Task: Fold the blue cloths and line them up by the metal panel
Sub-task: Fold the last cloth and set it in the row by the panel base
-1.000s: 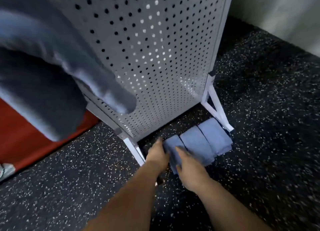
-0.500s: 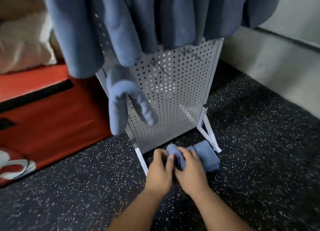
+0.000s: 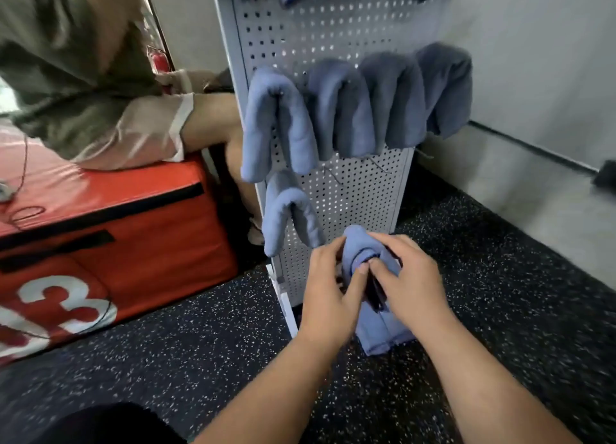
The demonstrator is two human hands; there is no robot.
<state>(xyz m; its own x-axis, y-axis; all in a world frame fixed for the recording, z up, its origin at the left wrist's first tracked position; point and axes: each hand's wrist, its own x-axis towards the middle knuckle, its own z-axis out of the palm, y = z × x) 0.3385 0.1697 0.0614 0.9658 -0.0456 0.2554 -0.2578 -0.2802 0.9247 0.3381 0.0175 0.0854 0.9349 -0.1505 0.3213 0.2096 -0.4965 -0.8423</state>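
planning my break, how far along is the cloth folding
Done: folded cloths lie at the panel foot, partly hidden. In hand: the left hand and right hand pinch one more cloth. Left: finishing it, placing it, then perhaps the hanging cloths on the panel.

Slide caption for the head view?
Left hand and right hand grip a blue cloth by the metal panel hung with more cloths.

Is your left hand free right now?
No, the left hand and the right hand both pinch the blue cloth in front of the metal panel.
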